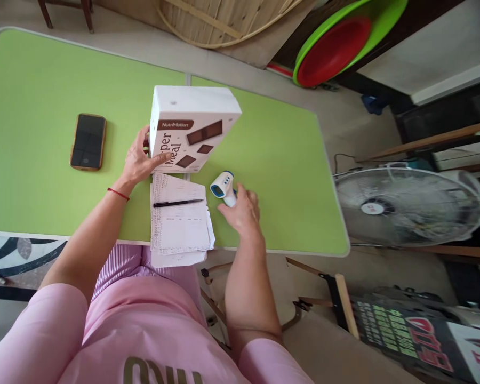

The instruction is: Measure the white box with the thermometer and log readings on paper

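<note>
My left hand grips the lower left edge of a white cardboard box printed with brown bars, thumb on the front and fingers around the side. The box stands upright on the green table. To its lower right, my right hand is curled around the handle of a white and blue infrared thermometer; part of the handle is hidden by the hand. Between my arms lies a stack of written paper sheets, overhanging the near table edge. A black pen rests across the papers.
A smartphone in a brown case lies on the left part of the green table. Beyond the right edge stands a fan. Green and red basins and a round wooden board are behind the table.
</note>
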Demonstrator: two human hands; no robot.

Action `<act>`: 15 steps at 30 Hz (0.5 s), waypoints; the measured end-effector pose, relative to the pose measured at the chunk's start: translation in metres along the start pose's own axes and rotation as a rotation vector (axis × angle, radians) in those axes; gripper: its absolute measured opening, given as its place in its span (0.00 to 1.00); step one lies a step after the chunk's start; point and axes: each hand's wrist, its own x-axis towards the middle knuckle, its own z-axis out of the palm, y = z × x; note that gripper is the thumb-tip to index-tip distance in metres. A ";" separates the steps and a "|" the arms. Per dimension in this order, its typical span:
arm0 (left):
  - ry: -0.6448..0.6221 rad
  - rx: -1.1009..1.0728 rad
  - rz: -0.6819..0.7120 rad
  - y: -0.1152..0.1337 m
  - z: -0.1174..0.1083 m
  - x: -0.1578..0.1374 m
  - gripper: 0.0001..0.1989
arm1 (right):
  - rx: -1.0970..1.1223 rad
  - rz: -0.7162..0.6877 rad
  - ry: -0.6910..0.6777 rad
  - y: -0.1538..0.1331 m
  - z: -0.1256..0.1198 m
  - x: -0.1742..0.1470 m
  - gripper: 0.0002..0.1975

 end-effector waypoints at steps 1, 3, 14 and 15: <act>0.015 -0.019 -0.017 0.004 0.000 -0.001 0.51 | 0.013 0.028 -0.068 0.002 -0.003 0.006 0.35; 0.025 -0.050 -0.064 0.015 0.000 -0.003 0.50 | 0.095 0.072 -0.099 0.001 -0.004 0.011 0.29; 0.052 0.038 -0.179 0.052 -0.019 -0.005 0.53 | 1.134 -0.036 0.063 -0.106 0.003 -0.089 0.16; 0.039 0.039 -0.191 0.053 -0.021 -0.004 0.52 | 1.165 -0.041 0.014 -0.114 0.003 -0.093 0.15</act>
